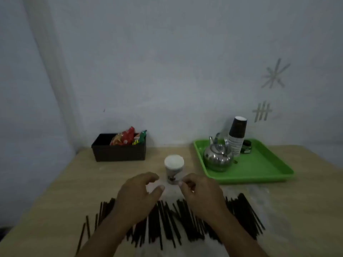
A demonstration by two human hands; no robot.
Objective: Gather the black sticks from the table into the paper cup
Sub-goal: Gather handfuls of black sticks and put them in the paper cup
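Note:
Several black sticks [167,223] lie spread in a wide band across the near part of the wooden table [74,182]. A white paper cup [174,168] stands upright just beyond them, near the middle. My left hand [137,197] hovers over the sticks to the cup's left, fingers curled and apart, holding nothing. To the right, close in front of the cup, is my right hand [202,195], fingertips pinched together; whether a stick is between them cannot be seen. Both forearms cover part of the sticks.
A dark box [118,151] with snack packets stands at the back left. A green tray [259,169] at the back right holds a metal kettle [218,158], a stack of paper cups [236,138] and a small dark jar. The wall is close behind.

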